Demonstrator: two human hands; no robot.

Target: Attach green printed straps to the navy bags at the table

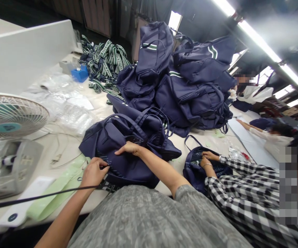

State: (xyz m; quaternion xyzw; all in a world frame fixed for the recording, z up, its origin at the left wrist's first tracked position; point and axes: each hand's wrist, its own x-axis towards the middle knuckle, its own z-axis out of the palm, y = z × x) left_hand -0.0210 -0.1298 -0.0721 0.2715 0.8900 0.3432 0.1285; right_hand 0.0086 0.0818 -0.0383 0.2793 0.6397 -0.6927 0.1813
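Note:
A navy bag (136, 168) with carry handles lies on the table right in front of me. Striped lining shows along its edges. My left hand (94, 174) is at the bag's near left edge, fingertips pinched on the fabric. Reaching across the top, my right hand (128, 148) has its thumb on the outer fabric. Its other fingers are hidden in the fold of the bag, which it appears to grip. A thin dark cord (45, 195) runs from the left edge of the view to my left wrist.
Navy bags (190, 86) are piled high at the back. Patterned straps (107, 62) lie heaped beside a blue box (79, 73). A fan (11, 117), a grey bin (22, 168) and clear plastic (71, 110) stand left. A co-worker in checked sleeves (242, 182) handles another bag (194, 172).

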